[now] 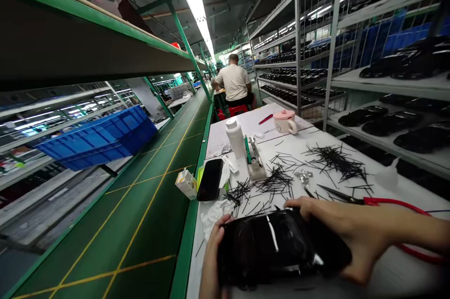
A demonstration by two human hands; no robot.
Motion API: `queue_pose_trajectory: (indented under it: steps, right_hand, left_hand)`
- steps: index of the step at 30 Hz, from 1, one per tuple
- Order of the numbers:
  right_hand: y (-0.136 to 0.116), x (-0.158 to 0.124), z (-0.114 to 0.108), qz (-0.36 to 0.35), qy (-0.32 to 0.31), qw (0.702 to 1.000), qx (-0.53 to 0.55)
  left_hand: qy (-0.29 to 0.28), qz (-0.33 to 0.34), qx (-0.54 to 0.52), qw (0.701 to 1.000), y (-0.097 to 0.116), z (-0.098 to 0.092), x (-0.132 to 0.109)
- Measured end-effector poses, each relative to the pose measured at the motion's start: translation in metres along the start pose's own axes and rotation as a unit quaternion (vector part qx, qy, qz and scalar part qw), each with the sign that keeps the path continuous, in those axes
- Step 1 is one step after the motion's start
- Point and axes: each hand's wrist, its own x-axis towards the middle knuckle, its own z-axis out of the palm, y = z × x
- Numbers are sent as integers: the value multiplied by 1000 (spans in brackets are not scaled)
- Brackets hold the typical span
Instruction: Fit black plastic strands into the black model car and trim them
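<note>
A glossy black model car body (260, 247) is held low over the near end of the white table (242, 125). My left hand (213, 257) grips its left end, fingers along the side. On the other end, my right hand (348, 228) is closed round the shell, thumb side toward the top edge. Just beyond lie loose heaps of thin black strips (276, 182) and a small pile of shiny silvery pieces (303, 176). Red-handled pliers or scissors (372, 201) rest partly under my right forearm. The underside of the car body is hidden.
A green conveyor belt (140, 210) runs along the left. On the table stand a white bottle (235, 137), a tool holder (256, 171), a phone (210, 179), a small carton (186, 183) and a lidded mug (284, 123). Racks (383, 84) hold black car bodies; a person (234, 81) sits ahead.
</note>
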Motion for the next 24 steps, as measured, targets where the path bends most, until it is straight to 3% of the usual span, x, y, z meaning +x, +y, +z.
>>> queue_pose_trajectory:
  steps: [4, 8, 12, 15, 18, 21, 24]
  right_hand:
    - [28, 9, 1, 37, -40, 999, 2]
    - [21, -2, -3, 96, -48, 994, -29]
    - [17, -31, 2, 152, 22, 982, -109]
    - [20, -49, 8, 143, 56, 970, -189]
    - [23, -56, 14, 95, 85, 952, -278]
    - [24, -58, 23, 57, 128, 923, -359]
    - [24, -59, 35, 78, 161, 900, -398]
  left_hand:
    - [110, 54, 158, 980, -18, 6, -2]
    - [112, 100, 340, 928, -22, 9, -7]
    - [36, 153, 509, 846, -3, 18, -15]
    - [-74, 138, 580, 799, 22, 42, -12]
    - [-168, 119, 648, 733, 46, 71, 7]
    - [-235, 79, 663, 706, 58, 91, 37]
    - [-283, 46, 656, 698, 56, 98, 62]
